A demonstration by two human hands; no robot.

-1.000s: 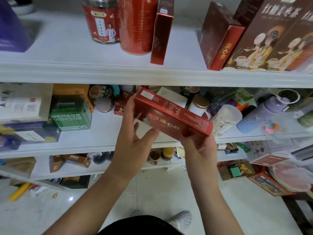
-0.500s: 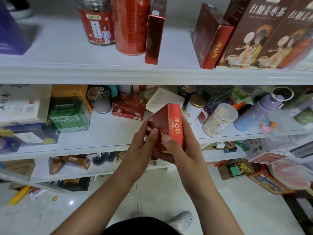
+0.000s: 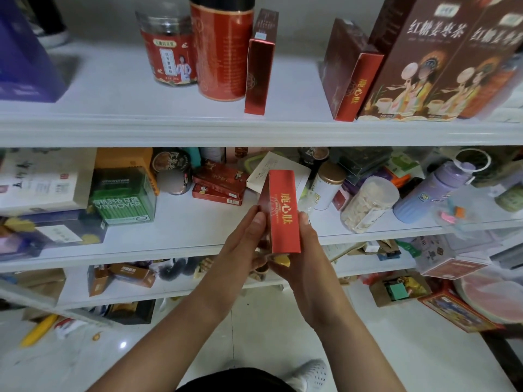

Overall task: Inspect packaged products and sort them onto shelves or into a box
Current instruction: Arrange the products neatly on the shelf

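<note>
- Item under check: the red box [image 3: 284,213], held upright in front of the middle shelf [image 3: 184,230] and apart from it. Its narrow face with gold characters is turned toward the person.
- The left hand [image 3: 243,247] has its thumb flat on the box's left face; its other fingers are hidden behind the box.
- The right hand [image 3: 307,261] cups the lower right edge, thumb lying up the side. Both hands clamp the box between them.
- Step in hand, as I judge it: inspection. Placement is not yet done.
- To do it well: roll the box between the thumbs with the right palm under its base. Read every face and both end flaps before choosing a spot.
- Likely destination: a matching box [image 3: 353,80] with the same gold characters stands on the top shelf [image 3: 169,131], just beside the tall brown boxes [image 3: 418,60].
- The bare stretch to its left looks wide enough. Set the box down on end there, clear of the slim red carton [image 3: 260,63].
- Containers, top shelf: a clear jar [image 3: 169,52] with a red label and dark contents showing above it. The red canister [image 3: 223,49] is opaque, contents unseen.
- Containers, middle shelf: a clear tub [image 3: 368,205] mostly full of pale pieces. The white tin [image 3: 328,185] has a gold lid on, and the lilac bottle [image 3: 433,190] is capped.
- Floor: an open cardboard box [image 3: 376,295] holds small green and yellow packets.
</note>
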